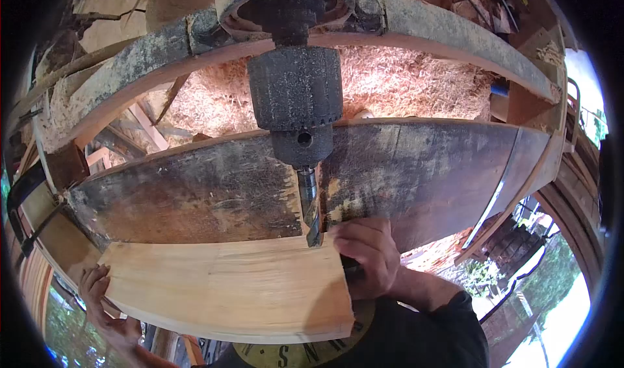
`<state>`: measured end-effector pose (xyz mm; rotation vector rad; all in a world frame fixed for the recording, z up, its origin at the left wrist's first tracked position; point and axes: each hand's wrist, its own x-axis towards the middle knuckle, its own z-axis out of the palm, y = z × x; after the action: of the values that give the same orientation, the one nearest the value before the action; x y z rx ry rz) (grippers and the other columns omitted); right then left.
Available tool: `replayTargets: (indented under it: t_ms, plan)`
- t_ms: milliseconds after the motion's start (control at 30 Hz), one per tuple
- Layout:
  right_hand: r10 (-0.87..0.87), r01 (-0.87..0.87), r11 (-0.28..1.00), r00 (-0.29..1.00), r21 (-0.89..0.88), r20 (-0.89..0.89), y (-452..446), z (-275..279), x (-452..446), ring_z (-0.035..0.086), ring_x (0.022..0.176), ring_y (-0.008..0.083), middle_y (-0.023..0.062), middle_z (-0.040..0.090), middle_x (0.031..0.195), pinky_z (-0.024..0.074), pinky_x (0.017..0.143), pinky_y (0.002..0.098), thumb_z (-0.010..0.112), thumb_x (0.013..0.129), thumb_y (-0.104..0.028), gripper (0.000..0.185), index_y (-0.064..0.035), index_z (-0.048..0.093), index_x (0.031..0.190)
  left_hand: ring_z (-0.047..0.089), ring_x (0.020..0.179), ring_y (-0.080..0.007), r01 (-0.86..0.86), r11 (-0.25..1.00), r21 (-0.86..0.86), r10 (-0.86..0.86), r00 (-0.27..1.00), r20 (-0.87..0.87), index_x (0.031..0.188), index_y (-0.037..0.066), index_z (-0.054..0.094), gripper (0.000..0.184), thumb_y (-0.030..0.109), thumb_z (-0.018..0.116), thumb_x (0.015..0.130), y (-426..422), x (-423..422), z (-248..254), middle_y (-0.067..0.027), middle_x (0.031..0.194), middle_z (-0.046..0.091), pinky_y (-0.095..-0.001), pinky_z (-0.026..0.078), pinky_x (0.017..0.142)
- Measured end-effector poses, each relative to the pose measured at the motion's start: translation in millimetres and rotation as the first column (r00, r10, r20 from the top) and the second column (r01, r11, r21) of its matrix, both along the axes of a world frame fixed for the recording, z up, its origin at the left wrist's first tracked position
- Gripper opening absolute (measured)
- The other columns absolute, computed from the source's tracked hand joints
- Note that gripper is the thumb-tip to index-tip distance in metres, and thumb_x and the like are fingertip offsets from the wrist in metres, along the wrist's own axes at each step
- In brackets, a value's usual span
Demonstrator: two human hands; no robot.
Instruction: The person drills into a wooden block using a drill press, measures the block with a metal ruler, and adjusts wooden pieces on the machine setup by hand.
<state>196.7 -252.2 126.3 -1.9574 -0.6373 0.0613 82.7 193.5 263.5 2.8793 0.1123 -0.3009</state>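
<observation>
At the far left, a black clamp [25, 202] stood at the edge of the rig. Just right of it and lower down, the left hand [101, 300] was at the board's left end, its fingers bent around that end and gripping it. The board [221, 290], pale and smooth, lay across the lower left and middle of the view, its back edge along the near side of a dark plank [201, 192]. Above, a dusty curved rail [117, 75] arched from left to right, with shavings [416, 75] heaped beyond it.

In the middle, the chuck [296, 88] hung over the plank and held the bit [311, 205] upright. The bit's tip was at the board's back edge, near its right end; whether it touched the wood could not be told. Below, a dark shirt [422, 332] with a yellow print [289, 355] showed past the board's front edge.

Right of the bit, the right hand [370, 254] was at the board's right end, fingers curled, their tips just beside the bit; how firmly they held could not be told. Farther right, a bright metal strip [497, 196] slanted across the plank's end.
</observation>
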Motion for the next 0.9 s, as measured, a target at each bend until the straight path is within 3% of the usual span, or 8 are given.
replayTargets:
  t_ms: [67,267,500,600,800,900]
  plan:
    - [0.080,-0.081,0.997,0.996,-0.022,-0.042,2.0,5.9,6.3,0.072,0.097,0.0334,0.0190,0.071,0.114,0.0537,0.077,0.0411,0.084,0.070,-0.002,0.052,0.0017,0.065,0.118,0.060,0.124,-0.0426,-0.025,1.000,-0.010,0.025,1.000,0.019,0.122,0.000,0.062,0.065,0.054,0.072,0.087,6.3,-7.2,-1.1,-0.0231,0.129,0.064,-0.0582,0.044,0.110]
    - [-0.048,0.042,0.995,0.997,0.094,0.059,13.3,-9.2,-8.3,0.072,0.096,0.0345,0.0183,0.071,0.111,0.0548,0.077,0.0419,0.086,0.071,-0.004,0.050,0.0011,0.062,0.115,0.059,0.127,-0.0420,-0.074,0.996,-0.048,0.075,0.997,0.019,0.125,0.000,0.061,0.064,0.052,0.071,0.089,7.6,-12.9,-3.8,-0.0221,0.131,0.064,-0.0578,0.042,0.114]
    - [-0.001,0.004,0.991,1.000,0.136,-0.026,11.1,-3.1,-3.3,0.072,0.093,0.0359,0.0193,0.069,0.107,0.0561,0.077,0.0434,0.085,0.072,-0.004,0.049,0.0018,0.061,0.114,0.056,0.131,-0.0398,-0.060,0.993,-0.097,0.062,0.998,0.014,0.131,0.001,0.059,0.065,0.050,0.071,0.090,14.3,-19.9,-7.2,-0.0215,0.134,0.062,-0.0573,0.036,0.119]
    - [-0.032,0.035,0.988,0.999,0.150,-0.020,10.1,-6.2,-6.0,0.071,0.092,0.0356,0.0193,0.068,0.107,0.0562,0.076,0.0434,0.085,0.072,-0.004,0.049,0.0022,0.062,0.114,0.056,0.131,-0.0400,-0.105,0.984,-0.141,0.106,0.994,0.001,0.133,0.004,0.059,0.065,0.047,0.072,0.086,12.8,-21.5,-8.4,-0.0205,0.133,0.063,-0.0633,0.032,0.122]
    - [-0.040,0.046,0.983,0.998,0.175,-0.037,9.6,-7.7,-6.8,0.070,0.091,0.0355,0.0197,0.067,0.108,0.0573,0.077,0.0438,0.086,0.070,-0.004,0.051,0.0033,0.063,0.115,0.057,0.128,-0.0403,-0.125,0.984,-0.129,0.127,0.992,0.010,0.132,0.005,0.059,0.063,0.046,0.072,0.085,7.8,-21.0,-9.3,-0.0194,0.133,0.062,-0.0638,0.031,0.122]
    - [-0.012,0.023,0.982,0.998,0.188,-0.058,8.3,-6.9,-4.1,0.070,0.092,0.0357,0.0199,0.066,0.110,0.0580,0.079,0.0442,0.087,0.069,-0.004,0.054,0.0038,0.063,0.117,0.052,0.135,-0.0372,-0.086,0.983,-0.160,0.089,0.996,0.007,0.133,0.002,0.057,0.065,0.047,0.074,0.089,11.7,-22.9,-10.2,-0.0194,0.137,0.058,-0.0559,0.032,0.121]
